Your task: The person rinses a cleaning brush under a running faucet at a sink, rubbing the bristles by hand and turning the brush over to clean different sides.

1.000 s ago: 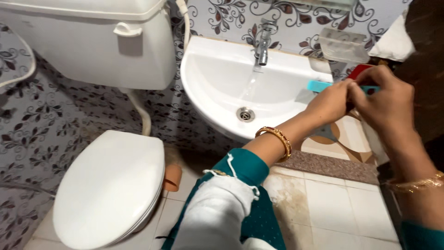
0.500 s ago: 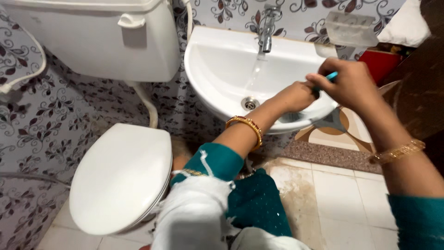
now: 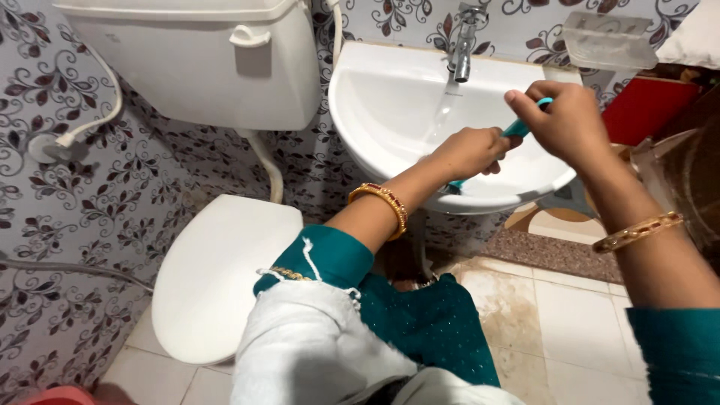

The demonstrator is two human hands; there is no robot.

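Note:
My left hand (image 3: 469, 152) and my right hand (image 3: 562, 120) both grip a slim teal tool (image 3: 517, 128) over the bowl of a white wash basin (image 3: 375, 97). The teal handle shows between the two hands, and a teal end peeks out below the left fist. Its working end is hidden by my fingers. Water runs in a thin stream from the chrome tap (image 3: 464, 41) into the basin, just left of my hands. Gold bangles sit on both wrists.
A white toilet with its lid (image 3: 225, 274) shut stands left of the basin, under a white cistern (image 3: 195, 52). A clear soap dish (image 3: 607, 37) hangs on the patterned wall. A red object (image 3: 645, 109) sits at the right. Stained floor tiles (image 3: 570, 315) lie below.
Both hands have come from beyond the basin's right edge to over its bowl, still holding the teal tool. The view has shifted left, showing more of the toilet and wall.

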